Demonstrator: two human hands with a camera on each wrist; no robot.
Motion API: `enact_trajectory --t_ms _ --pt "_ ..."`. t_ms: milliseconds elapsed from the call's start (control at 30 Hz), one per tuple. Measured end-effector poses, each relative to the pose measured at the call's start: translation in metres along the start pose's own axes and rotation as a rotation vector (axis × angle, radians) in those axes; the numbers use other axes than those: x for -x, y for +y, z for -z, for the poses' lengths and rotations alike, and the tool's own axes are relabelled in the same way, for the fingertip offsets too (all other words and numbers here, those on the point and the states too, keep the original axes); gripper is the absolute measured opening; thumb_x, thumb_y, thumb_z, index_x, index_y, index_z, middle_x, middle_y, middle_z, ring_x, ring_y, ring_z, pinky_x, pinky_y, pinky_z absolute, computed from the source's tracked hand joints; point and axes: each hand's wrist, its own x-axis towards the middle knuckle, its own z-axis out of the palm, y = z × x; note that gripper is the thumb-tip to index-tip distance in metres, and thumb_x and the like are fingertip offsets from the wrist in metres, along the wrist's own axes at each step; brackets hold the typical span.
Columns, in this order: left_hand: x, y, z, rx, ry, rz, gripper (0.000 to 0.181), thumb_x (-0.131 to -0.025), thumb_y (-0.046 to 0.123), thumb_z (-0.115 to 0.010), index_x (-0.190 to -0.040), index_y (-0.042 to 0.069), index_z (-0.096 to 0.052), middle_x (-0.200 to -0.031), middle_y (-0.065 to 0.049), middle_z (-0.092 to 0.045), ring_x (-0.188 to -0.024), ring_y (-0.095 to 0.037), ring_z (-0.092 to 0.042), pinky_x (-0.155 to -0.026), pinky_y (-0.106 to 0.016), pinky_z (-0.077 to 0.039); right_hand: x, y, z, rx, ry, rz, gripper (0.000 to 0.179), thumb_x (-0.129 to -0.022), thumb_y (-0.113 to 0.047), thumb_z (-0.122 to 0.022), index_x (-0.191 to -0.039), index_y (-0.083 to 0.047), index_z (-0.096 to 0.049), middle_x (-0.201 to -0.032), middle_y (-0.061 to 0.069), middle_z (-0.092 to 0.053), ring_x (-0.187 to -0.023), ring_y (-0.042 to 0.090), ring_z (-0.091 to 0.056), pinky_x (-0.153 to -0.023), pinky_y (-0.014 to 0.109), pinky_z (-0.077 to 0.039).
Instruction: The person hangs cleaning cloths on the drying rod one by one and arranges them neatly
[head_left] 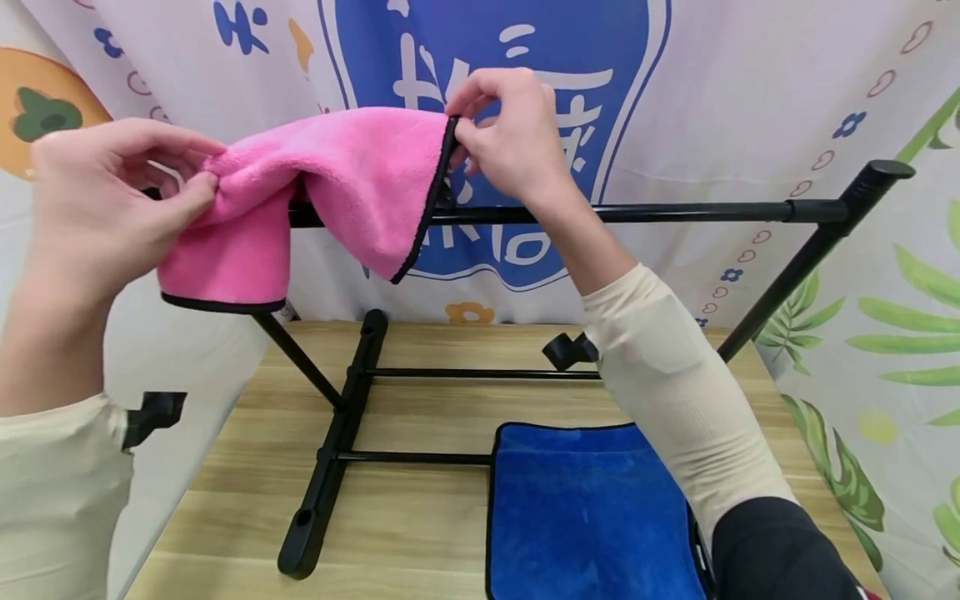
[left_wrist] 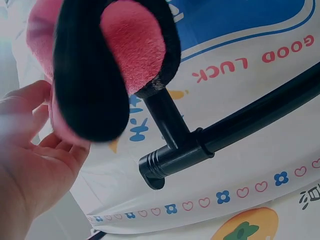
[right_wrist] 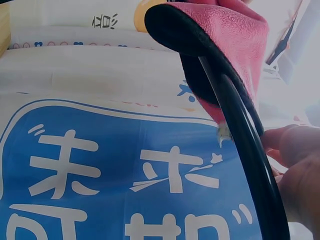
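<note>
A pink towel (head_left: 367, 158) with black edging hangs over the top bar (head_left: 675, 213) of a black rack, its left part bunched and folded. My left hand (head_left: 105, 200) pinches the towel's left end between thumb and fingers, near the end of the bar. Above the bar, my right hand (head_left: 517, 133) grips the black-edged right side by its upper part. From the left wrist view, the towel (left_wrist: 132, 47) shows its rolled edge around the bar, with the left hand (left_wrist: 45, 155) beside it. In the right wrist view, the right hand (right_wrist: 297, 165) is at the edging behind the bar.
A blue towel (head_left: 585, 508) with black edging lies on the wooden table (head_left: 420, 533), partly under my right forearm. The rack's left foot (head_left: 322, 492) and lower crossbars (head_left: 427, 458) stand there too. Behind hangs a printed cloth (head_left: 720, 100).
</note>
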Motion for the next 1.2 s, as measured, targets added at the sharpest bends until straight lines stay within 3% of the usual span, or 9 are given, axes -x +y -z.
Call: enact_trajectory --t_ms 133,267,333,567,700,800,900,1033,1200 --pt "-0.004 -0.001 0.000 -0.019 0.054 -0.019 0.013 -0.087 -0.002 -0.071 -0.098 -0.001 -0.079 -0.081 0.029 -0.066 -0.067 0.003 -0.055 -0.068 -0.009 -0.045 -0.002 0.001 0.002 0.008 0.034 -0.007 0.014 -0.101 -0.004 -0.063 -0.108 0.001 -0.075 -0.100 0.011 -0.066 -0.083 0.017 -0.076 -0.076 0.021 -0.061" --pt "-0.006 0.000 0.002 -0.061 0.056 -0.012 0.014 -0.089 0.002 -0.071 -0.098 -0.006 -0.078 -0.079 0.034 -0.062 -0.071 0.006 -0.055 -0.068 -0.010 -0.043 -0.002 0.000 0.004 0.042 0.024 -0.010 0.015 -0.101 -0.005 -0.063 -0.109 0.000 -0.075 -0.103 0.011 -0.066 -0.086 0.018 -0.076 -0.080 0.020 -0.060" --pt "-0.006 0.000 0.003 -0.090 0.027 0.015 0.015 -0.089 0.002 -0.071 -0.100 -0.007 -0.078 -0.077 0.036 -0.060 -0.071 0.008 -0.054 -0.068 -0.007 -0.042 -0.002 0.000 0.005 0.058 -0.006 -0.025 0.015 -0.101 -0.004 -0.063 -0.109 0.000 -0.075 -0.102 0.011 -0.066 -0.086 0.018 -0.076 -0.081 0.020 -0.060" --pt "-0.004 0.000 0.005 -0.130 -0.111 0.104 0.017 -0.089 0.000 -0.074 -0.099 0.012 -0.080 -0.074 0.034 -0.059 -0.063 0.009 -0.053 -0.060 -0.003 -0.040 0.002 0.003 0.009 0.172 -0.203 -0.068 0.014 -0.101 -0.007 -0.063 -0.109 -0.002 -0.074 -0.102 0.009 -0.068 -0.080 0.016 -0.071 -0.078 0.020 -0.059" --pt "-0.003 0.000 0.000 -0.136 -0.137 0.112 0.013 -0.089 0.000 -0.075 -0.102 0.001 -0.079 -0.073 0.035 -0.059 -0.062 0.010 -0.053 -0.057 -0.003 -0.040 0.007 0.004 0.011 0.240 -0.282 -0.018 0.015 -0.100 -0.007 -0.063 -0.109 -0.003 -0.075 -0.102 0.009 -0.072 -0.079 0.019 -0.067 -0.075 0.024 -0.056" --pt "-0.003 -0.001 -0.004 -0.138 -0.131 0.121 0.016 -0.089 0.000 -0.076 -0.104 -0.005 -0.077 -0.072 0.037 -0.058 -0.063 0.010 -0.052 -0.059 -0.003 -0.040 0.015 0.002 0.012 0.250 -0.282 0.022 0.015 -0.100 -0.006 -0.065 -0.110 -0.002 -0.074 -0.106 0.010 -0.072 -0.087 0.018 -0.068 -0.081 0.025 -0.056" --pt "-0.002 -0.003 -0.008 -0.182 -0.079 0.079 0.014 -0.087 0.002 -0.078 -0.098 -0.007 -0.076 -0.071 0.041 -0.052 -0.065 0.012 -0.049 -0.062 -0.005 -0.037 0.030 -0.003 0.012 0.263 -0.211 0.095 0.014 -0.098 -0.007 -0.068 -0.110 -0.001 -0.073 -0.105 0.010 -0.072 -0.093 0.018 -0.067 -0.088 0.025 -0.056" --pt "0.001 -0.004 -0.009 -0.281 -0.041 0.048 0.016 -0.087 0.008 -0.080 -0.088 -0.007 -0.075 -0.066 0.045 -0.043 -0.061 0.015 -0.042 -0.059 -0.007 -0.033 0.055 -0.013 0.008 0.266 -0.102 0.167 0.013 -0.097 -0.009 -0.070 -0.106 0.000 -0.074 -0.087 0.010 -0.069 -0.081 0.018 -0.064 -0.078 0.024 -0.054" --pt "0.004 -0.006 -0.005 -0.314 -0.101 0.053 0.019 -0.091 0.012 -0.078 -0.088 -0.008 -0.077 -0.065 0.048 -0.041 -0.059 0.019 -0.040 -0.058 -0.002 -0.033 0.076 -0.021 0.001 0.238 -0.213 0.067 0.021 -0.099 -0.015 -0.069 -0.115 -0.003 -0.073 -0.081 0.006 -0.073 -0.066 0.013 -0.067 -0.064 0.024 -0.057"
